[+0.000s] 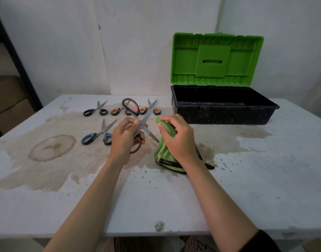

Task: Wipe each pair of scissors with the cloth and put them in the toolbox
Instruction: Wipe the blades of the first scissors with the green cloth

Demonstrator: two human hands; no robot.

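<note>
Stained table (246, 179), left hand (124, 137) holds scissors (146, 118), right hand (177, 135) grips cloth (164, 155)

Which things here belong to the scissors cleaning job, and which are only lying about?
Job: open red-and-black-handled steel scissors in the left hand; green cloth in the right hand; black-handled scissors, two orange-handled scissors and blue-handled scissors on the grey table; black plastic toolbox, green lid open.
Lying about: brown cardboard boxes at the left edge; brown ring stain.

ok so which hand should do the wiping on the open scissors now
Right. The right hand already grips the green cloth close beside the blades of the red-handled scissors, which the left hand holds open above the table.
</note>
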